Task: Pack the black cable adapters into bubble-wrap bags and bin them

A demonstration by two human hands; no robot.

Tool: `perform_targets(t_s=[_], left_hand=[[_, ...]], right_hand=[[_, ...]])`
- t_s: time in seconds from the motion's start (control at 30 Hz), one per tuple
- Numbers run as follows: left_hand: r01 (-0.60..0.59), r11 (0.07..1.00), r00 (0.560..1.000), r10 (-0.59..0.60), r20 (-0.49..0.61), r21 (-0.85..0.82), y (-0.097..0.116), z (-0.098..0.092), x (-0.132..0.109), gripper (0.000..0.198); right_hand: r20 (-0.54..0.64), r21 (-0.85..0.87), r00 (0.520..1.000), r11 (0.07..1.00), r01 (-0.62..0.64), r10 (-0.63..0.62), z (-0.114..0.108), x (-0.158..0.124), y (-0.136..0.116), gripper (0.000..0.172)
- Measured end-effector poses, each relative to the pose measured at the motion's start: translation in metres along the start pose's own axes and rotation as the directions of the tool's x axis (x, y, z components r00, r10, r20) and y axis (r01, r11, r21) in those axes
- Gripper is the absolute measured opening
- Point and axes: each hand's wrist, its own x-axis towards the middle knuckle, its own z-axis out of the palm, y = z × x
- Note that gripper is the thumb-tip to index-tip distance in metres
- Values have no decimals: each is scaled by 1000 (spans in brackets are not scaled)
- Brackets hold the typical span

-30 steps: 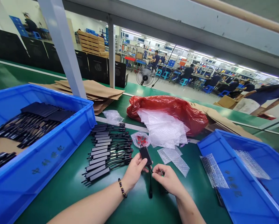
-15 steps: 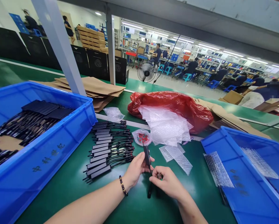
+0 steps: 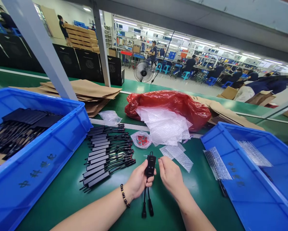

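Observation:
A small black cable controller, with printing and button-like marks on its face, is upright in my left hand, fingers wrapped round its sides. Two short cables with black connectors hang below it, and a thin wire curves over its top. Just to the right, my right hand is closed with its fingertips pinched; what they hold is too small to make out. To the left lies a row of similar black controllers with cables, some tipped red. A clear plastic bag of small red parts sits beyond my left hand.
Blue bins stand left and right; the left one holds many black cabled units. Bubble-wrap sleeves spill from a red plastic bag. Cardboard sheets lie behind, near a grey post. Several people sit farther off.
My left hand has turned the controller so its marked face shows and both cables hang down. My right hand has moved off the cable, up and to the right. The view has shifted slightly.

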Motion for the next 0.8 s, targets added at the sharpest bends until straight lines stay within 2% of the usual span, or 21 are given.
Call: perform_targets(t_s=[0.13, 0.47, 0.57, 0.8], left_hand=[[-15, 1000, 1000, 15, 6, 14, -2, 0, 0, 39], [-51, 998, 999, 51, -4, 41, -4, -1, 0, 38], [-56, 998, 998, 56, 7, 42, -4, -2, 0, 38], [-69, 996, 998, 68, 17, 62, -4, 0, -1, 39]], right_hand=[[-4, -54, 1000, 998, 20, -20, 1, 1, -1, 37], [6, -28, 1000, 1000, 13, -13, 3, 1, 0, 36], [43, 44, 999, 999, -27, 25, 1, 2, -1, 35], [252, 319, 956, 920, -227, 148, -2, 8, 1, 36]])
